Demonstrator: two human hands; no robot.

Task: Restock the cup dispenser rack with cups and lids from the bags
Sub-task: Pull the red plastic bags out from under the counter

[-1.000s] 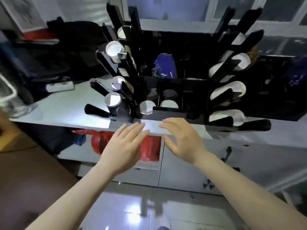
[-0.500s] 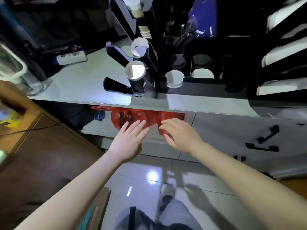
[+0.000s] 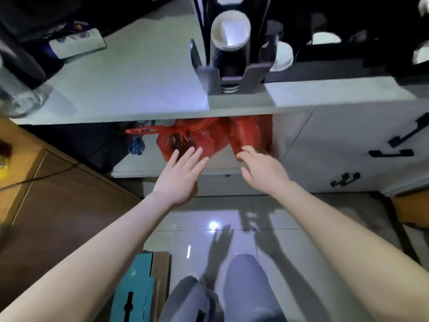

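Two red plastic bags sit on a shelf under the white counter: a knotted one [image 3: 185,138] on the left and another [image 3: 250,133] on the right. My left hand [image 3: 180,176] reaches toward the knotted bag with fingers straight, fingertips at its lower edge. My right hand [image 3: 262,169] has its fingertips at the bottom of the right bag, fingers relaxed, gripping nothing that I can see. On the counter above stands the black cup dispenser rack [image 3: 234,75], with a stack of dark cups [image 3: 229,49] in its front slot and white lids [image 3: 282,56] behind.
The white counter edge [image 3: 162,115] overhangs the shelf. White cabinet doors with black handles [image 3: 392,153] are to the right. A brown wooden unit [image 3: 53,194] stands on the left, a teal box [image 3: 137,289] lies on the tiled floor, and my knees [image 3: 246,287] are below.
My view has tilted down from the rack to the shelf under the counter. Both hands have dropped from the counter's front edge to the red bags.
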